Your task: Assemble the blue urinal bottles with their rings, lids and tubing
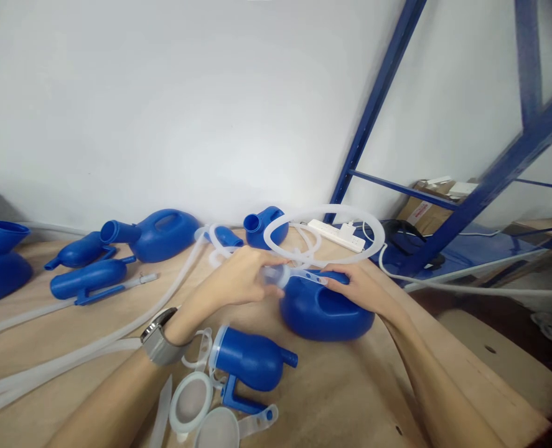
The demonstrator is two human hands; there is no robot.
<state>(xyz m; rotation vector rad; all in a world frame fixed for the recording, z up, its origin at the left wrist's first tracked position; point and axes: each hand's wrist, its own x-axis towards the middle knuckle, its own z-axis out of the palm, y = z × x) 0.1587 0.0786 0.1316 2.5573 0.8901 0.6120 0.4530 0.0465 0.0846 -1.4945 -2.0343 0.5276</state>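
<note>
A blue plastic jug (325,310) with a handle lies on the wooden table (350,398) in front of me. My right hand (357,287) rests on top of it with fingers closed around its handle. My left hand (241,277), with a watch on the wrist, is closed around a translucent cap fitting (276,274) at the jug's mouth. A clear flexible tube (325,233) loops up behind the hands.
A blue funnel piece (252,361) with clear lids (191,401) lies near my left forearm. More blue jugs (163,235) and funnels (89,280) lie at the left, with long clear hoses (70,358). A white power strip (336,234) and blue shelf frame (467,211) stand at the right.
</note>
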